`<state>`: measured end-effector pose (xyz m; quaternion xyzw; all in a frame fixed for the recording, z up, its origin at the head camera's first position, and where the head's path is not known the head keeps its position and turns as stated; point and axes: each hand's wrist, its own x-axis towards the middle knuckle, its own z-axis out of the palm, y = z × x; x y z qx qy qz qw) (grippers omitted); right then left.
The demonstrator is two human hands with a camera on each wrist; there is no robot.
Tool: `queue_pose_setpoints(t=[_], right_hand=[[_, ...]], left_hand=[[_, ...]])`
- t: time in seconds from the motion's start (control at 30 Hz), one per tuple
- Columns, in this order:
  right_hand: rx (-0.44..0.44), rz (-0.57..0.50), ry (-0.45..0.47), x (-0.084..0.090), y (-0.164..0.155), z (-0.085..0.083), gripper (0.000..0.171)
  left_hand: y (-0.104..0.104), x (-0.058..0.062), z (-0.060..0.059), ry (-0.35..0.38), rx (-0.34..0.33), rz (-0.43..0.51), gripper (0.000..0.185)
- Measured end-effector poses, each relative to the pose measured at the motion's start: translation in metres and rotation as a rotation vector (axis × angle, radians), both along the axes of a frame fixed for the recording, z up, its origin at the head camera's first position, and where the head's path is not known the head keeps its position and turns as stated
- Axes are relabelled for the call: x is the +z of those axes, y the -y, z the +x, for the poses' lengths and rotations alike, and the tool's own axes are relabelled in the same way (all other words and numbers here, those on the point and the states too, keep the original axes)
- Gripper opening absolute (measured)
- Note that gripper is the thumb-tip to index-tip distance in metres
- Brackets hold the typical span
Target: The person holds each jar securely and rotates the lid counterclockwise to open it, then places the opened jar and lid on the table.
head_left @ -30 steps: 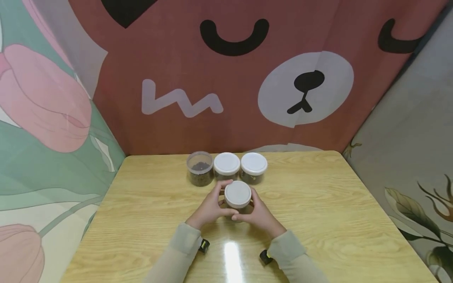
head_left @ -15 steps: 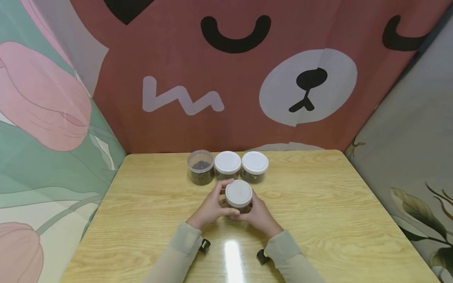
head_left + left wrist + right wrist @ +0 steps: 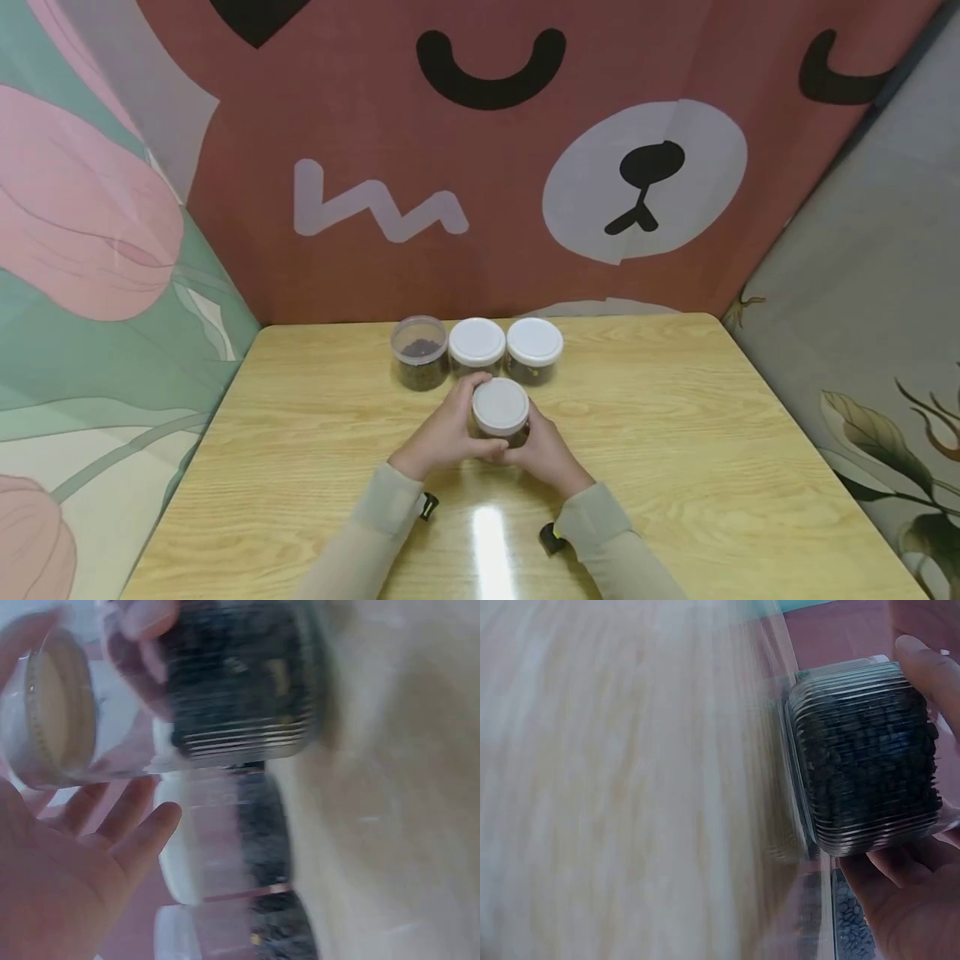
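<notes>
2 hands on 1 jar, above the worktop [image 3: 675,433].

Left hand [image 3: 442,435]: grip partly closed, fingers curled round the left side of the held jar [image 3: 501,414], thumb across its near side. In the left wrist view the palm [image 3: 52,877] faces the jar's white lid [image 3: 52,712] and the fingers look fairly spread; that view is blurred, so how firm the contact is I cannot tell.

Held jar: clear ribbed plastic, lid on, dark granules inside [image 3: 870,757]. It sits between both grips, roughly upright in the head view. Whether its base touches the worktop I cannot tell.

Right hand [image 3: 546,450]: grip curled round the right and near side of the same jar. In the right wrist view a fingertip [image 3: 922,667] lies on the far edge of the jar wall and the palm [image 3: 907,900] cups it from below.

Just beyond the grips, a row of 3 jars at the back edge of the worktop, touching or nearly so:
- left: open jar [image 3: 418,363], no lid, dark contents visible
- middle: lidded jar [image 3: 477,343], white lid, directly behind the held jar
- right: second lidded jar [image 3: 534,343], white lid

Near side of the grips: both sleeves [image 3: 382,508], with 1 small black device at each wrist [image 3: 429,505].
</notes>
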<state>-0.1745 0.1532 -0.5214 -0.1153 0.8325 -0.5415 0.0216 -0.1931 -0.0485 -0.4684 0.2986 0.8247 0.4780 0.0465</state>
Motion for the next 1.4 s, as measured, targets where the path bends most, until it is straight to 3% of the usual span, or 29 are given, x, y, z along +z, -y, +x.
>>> queue_pose_setpoints(t=[0.1,0.3,0.43,0.9,1.07,1.23,1.33,1.4], right_hand=[[0.016,-0.014,0.014,0.001,0.0,-0.002,0.102],[0.036,-0.02,0.0,0.004,0.001,-0.003,0.099],[0.041,-0.007,-0.02,0.002,0.002,-0.003,0.091],[0.002,0.006,-0.032,0.004,0.005,-0.002,0.085],[-0.057,0.012,-0.123,0.005,0.008,0.001,0.096],[-0.104,0.028,-0.206,0.007,0.014,0.003,0.086],[-0.107,0.011,-0.198,0.008,0.017,0.003,0.083],[-0.099,0.012,-0.19,0.008,0.019,0.002,0.081]], left_hand=[[-0.005,0.011,-0.005,-0.116,-0.014,-0.09,0.087],[-0.018,0.024,-0.013,-0.425,-0.086,-0.227,0.044],[-0.024,0.024,-0.015,-0.528,-0.119,-0.252,0.03],[-0.035,0.017,-0.013,-0.586,-0.035,-0.244,0.019],[-0.048,0.014,-0.003,-0.647,0.134,-0.287,0.023],[-0.064,0.012,0.006,-0.636,0.346,-0.32,0.024],[-0.066,0.012,0.008,-0.59,0.396,-0.301,0.024],[-0.062,0.013,0.009,-0.563,0.384,-0.29,0.025]])
